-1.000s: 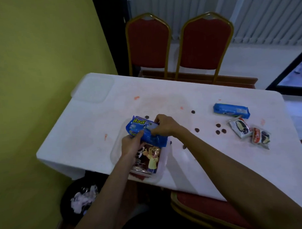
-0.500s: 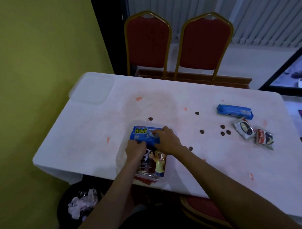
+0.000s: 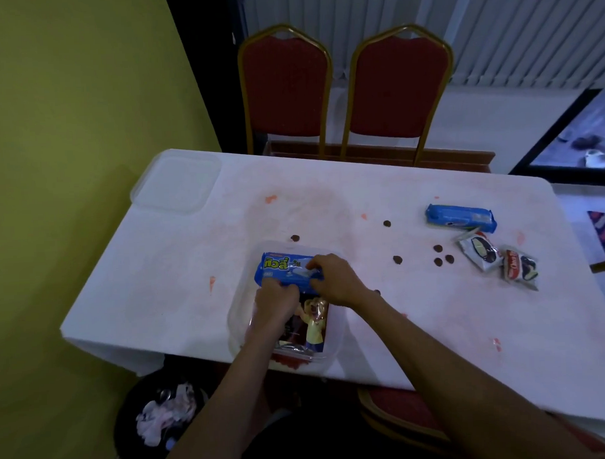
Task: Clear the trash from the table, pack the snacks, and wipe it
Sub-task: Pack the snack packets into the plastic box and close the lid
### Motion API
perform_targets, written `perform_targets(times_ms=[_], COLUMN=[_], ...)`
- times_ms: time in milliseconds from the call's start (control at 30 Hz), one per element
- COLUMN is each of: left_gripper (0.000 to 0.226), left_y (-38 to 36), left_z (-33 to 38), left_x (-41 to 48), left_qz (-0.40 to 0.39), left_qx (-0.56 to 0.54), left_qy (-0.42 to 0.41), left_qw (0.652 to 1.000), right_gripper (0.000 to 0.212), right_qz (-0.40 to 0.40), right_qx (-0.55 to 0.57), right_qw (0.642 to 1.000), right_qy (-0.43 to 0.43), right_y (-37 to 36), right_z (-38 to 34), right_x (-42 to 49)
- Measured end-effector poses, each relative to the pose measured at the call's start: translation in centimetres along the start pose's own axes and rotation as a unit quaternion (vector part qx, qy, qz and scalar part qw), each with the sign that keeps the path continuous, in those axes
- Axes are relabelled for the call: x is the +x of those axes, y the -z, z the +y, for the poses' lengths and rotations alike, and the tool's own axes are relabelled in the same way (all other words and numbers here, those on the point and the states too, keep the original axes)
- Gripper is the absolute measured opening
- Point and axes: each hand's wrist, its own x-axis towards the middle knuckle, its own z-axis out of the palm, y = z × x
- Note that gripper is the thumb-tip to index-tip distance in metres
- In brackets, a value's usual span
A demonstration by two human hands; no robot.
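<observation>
Closest in, a black round trash bin (image 3: 127, 410) with crumpled paper in it sits on the floor just below the bench's near edge. A red padded chair seat (image 3: 396, 408) pokes out from under that edge further right.

The clear plastic tub (image 3: 236, 321) is parked right at the near edge of the white-covered bench (image 3: 152, 286), front wall pretty much flush with the drop. Inside lies a clear snack bag with a cartoon kid in yellow (image 3: 313, 328). On top of it, the blue snack packet with yellow lettering (image 3: 278, 268) lies across the tub's far half. The left hand (image 3: 274, 300) has its fingers curled round the packet's near edge, and the right hand (image 3: 333, 279) pinches its right end.

There's lots of bare bench left of the tub, with just a few red smears. To the right, small brown round crumbs (image 3: 397, 259) dot the gap. Beyond them are a long blue cookie packet (image 3: 460, 217) and two small wrapped cakes (image 3: 478, 252), near the right edge.

A clear square lid (image 3: 177, 184) hangs slightly over the far left corner. Two red gold-framed chairs (image 3: 286, 89) stand against the far edge.
</observation>
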Motion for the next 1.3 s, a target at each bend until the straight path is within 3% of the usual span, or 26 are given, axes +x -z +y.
perform_targets(times_ms=[167, 567, 833, 1067, 1200, 1300], left_gripper=[0.04, 0.03, 0.027, 0.035, 0.045, 0.053], left_y=[-1.4, -11.2, -20.7, -27.2, -30.1, -32.6], left_z=[3.2, 10.4, 14.7, 14.9, 14.5, 15.7], left_x=[-1.6, -4.7, -7.4, -6.9, -5.7, -4.3], left_qz=[-0.034, -0.154, -0.219, -0.3, -0.295, -0.252], left_qx=[0.016, 0.068, 0.141, 0.208, 0.207, 0.194], left_qy=[-0.056, -0.166, -0.192, -0.129, -0.089, -0.108], left_qw=[0.998, 0.972, 0.946, 0.922, 0.929, 0.942], right_gripper=[0.024, 0.028, 0.029, 0.021, 0.026, 0.036], right_qz=[0.105, 0.245, 0.291, 0.298, 0.284, 0.253], right_qx=[0.091, 0.177, 0.208, 0.19, 0.21, 0.22], right_qw=[0.99, 0.943, 0.904, 0.875, 0.859, 0.852], right_qy=[0.002, -0.137, -0.235, -0.331, -0.372, -0.402], right_y=[1.1, 9.1, 13.6, 16.6, 17.5, 17.3], right_z=[0.4, 8.8, 18.2, 26.9, 30.1, 32.5], right_x=[-2.1, -9.3, -14.4, -14.8, -14.5, -13.3])
